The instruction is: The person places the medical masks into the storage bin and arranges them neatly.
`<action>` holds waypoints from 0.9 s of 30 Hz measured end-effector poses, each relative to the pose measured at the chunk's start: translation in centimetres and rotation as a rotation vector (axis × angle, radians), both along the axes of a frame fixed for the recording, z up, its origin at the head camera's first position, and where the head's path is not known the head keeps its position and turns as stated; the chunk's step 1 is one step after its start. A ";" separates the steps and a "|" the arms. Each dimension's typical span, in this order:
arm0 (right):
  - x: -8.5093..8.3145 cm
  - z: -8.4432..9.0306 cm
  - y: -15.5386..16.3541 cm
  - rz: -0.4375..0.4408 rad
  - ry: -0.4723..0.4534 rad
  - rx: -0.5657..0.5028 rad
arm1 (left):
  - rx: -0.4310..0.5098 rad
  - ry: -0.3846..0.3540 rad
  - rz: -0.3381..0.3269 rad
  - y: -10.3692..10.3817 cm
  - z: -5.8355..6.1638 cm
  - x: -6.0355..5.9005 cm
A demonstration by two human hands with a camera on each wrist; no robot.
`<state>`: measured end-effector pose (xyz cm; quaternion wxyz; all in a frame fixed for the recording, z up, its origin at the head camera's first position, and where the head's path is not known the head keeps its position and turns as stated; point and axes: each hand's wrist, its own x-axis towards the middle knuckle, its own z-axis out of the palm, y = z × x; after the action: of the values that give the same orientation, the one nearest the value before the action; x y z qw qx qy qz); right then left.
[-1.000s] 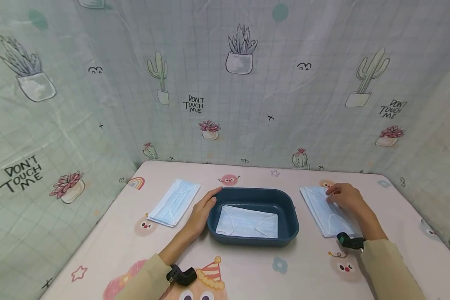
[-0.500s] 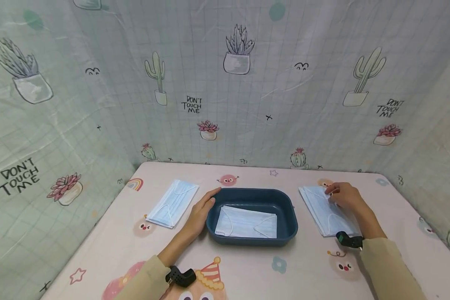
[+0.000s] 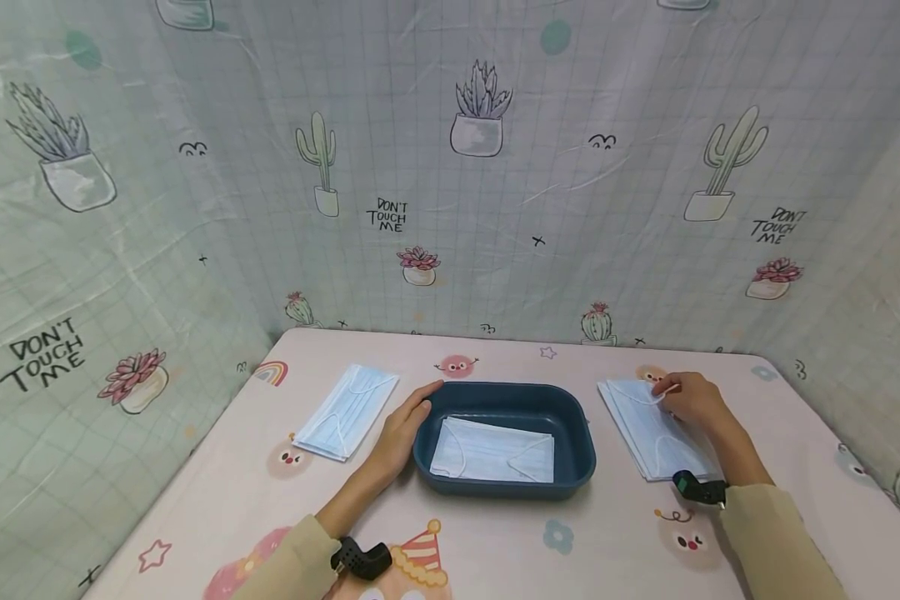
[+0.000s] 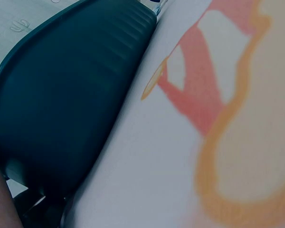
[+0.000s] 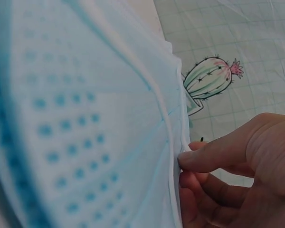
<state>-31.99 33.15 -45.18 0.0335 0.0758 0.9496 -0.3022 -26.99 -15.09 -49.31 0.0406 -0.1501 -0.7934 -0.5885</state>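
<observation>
On the pink table (image 3: 495, 550), a blue tray (image 3: 577, 433) is holding one mask, the left hand (image 3: 401, 429) resting flat-fingered against its side, the right hand (image 3: 693, 400) pinching the top mask's edge on the right-side mask stack (image 3: 645, 429).

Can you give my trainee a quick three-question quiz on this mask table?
1. True or false: the blue tray is empty.
2. Which hand pinches the mask stack: A left, B right?
3. What does the left hand rest against?

Key:
1. False; a face mask lies in it.
2. B; the right hand has its grip on the stack's far edge.
3. The tray's left end, beside the single mask on the table.
</observation>
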 end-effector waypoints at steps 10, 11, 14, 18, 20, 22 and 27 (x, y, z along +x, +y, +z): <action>0.6 1.0 -0.8 -0.057 -0.033 0.065 | 0.006 0.008 -0.004 0.1 0.1 0.0; 0.6 1.1 -0.8 -0.060 -0.032 0.064 | 0.007 0.008 -0.004 0.1 0.1 0.0; 0.7 0.9 -0.7 -0.050 -0.022 0.063 | 0.003 0.004 -0.001 0.1 0.1 -0.1; 0.6 0.6 -0.5 -0.023 0.008 0.078 | 0.000 0.000 0.004 0.0 0.0 0.0; 0.5 0.6 -0.4 -0.020 0.016 0.081 | 0.001 0.002 0.005 0.0 0.0 0.0; 0.4 0.5 -0.4 -0.024 0.016 0.082 | 0.005 0.003 0.005 0.0 -0.1 0.0; 0.5 0.6 -0.5 -0.019 0.013 0.084 | 0.005 0.006 0.008 0.0 -0.1 0.0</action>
<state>-31.46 32.62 -44.58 0.0214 0.0841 0.9609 -0.2630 -27.03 -15.08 -49.45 0.0458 -0.1487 -0.7924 -0.5899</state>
